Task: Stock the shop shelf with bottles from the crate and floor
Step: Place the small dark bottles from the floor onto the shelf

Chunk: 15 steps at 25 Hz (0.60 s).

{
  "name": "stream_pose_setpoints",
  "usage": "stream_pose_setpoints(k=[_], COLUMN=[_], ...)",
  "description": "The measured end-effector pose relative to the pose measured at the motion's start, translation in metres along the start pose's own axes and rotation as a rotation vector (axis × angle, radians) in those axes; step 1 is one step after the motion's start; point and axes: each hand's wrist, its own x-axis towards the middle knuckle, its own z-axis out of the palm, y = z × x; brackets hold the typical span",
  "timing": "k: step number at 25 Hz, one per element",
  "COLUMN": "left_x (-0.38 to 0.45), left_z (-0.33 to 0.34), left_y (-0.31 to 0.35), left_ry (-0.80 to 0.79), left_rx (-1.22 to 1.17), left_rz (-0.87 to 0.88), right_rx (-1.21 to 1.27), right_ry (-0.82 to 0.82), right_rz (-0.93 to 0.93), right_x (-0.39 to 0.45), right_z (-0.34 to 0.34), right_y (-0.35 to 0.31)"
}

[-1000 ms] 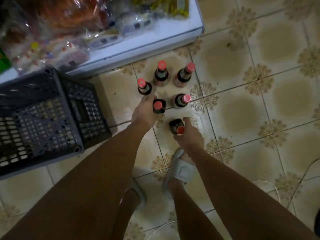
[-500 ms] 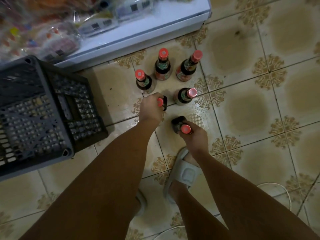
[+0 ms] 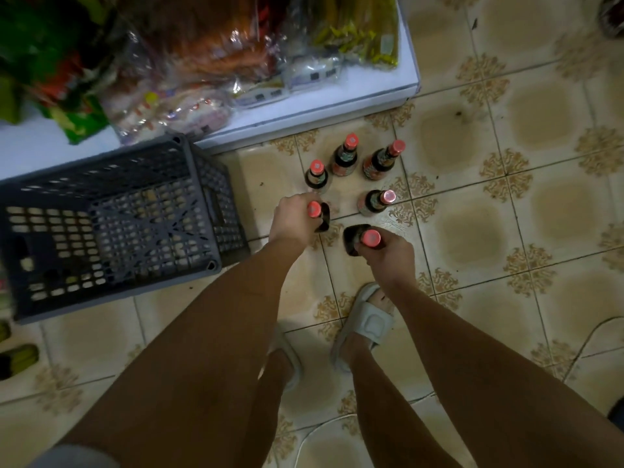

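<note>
Red caps are topping every bottle in the head view, six dark bottles in all on the patterned tiled floor [image 3: 472,238]. The left hand [image 3: 293,219] is curling round the neck of one bottle [image 3: 323,217], its red cap showing just beside the knuckles. The right hand [image 3: 388,255] is gripping the neck of a second bottle [image 3: 354,239], with the cap poking out above the fingers. The two hands are sitting near each other but not touching, each clamped on its own bottle; whether either bottle is clear of the floor cannot be told.

Beyond the hands four more bottles are standing upright and untouched: one [image 3: 316,175] just past the left hand, one [image 3: 374,202] just past the right hand, and two further off, a middle one [image 3: 345,157] and a right-hand one [image 3: 381,162], close under the edge of the white shelf [image 3: 337,103]. Plastic-wrapped packets [image 3: 189,72] are lying piled on that shelf. To the left of the left hand a dark grey lattice crate [image 3: 114,228] is resting on the floor against the shelf. Below the hands, pale slip-on sandals [image 3: 366,322] are showing on the person's feet.
</note>
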Motion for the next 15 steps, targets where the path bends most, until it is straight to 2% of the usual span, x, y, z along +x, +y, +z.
stream_pose_setpoints(k=[9,15], left_x=[-0.085,-0.139], left_z=[-0.189,-0.309], left_y=[0.034,0.046], left_ry=[0.106,0.317], left_rx=[-0.166,-0.549], left_rz=[0.092,0.000], right_rx=[-0.062,-0.028], right_ry=[-0.011,-0.039], right_rz=[-0.130,-0.276], right_x=[-0.069,-0.118], right_z=[-0.052,-0.083], right_y=[-0.190,-0.334])
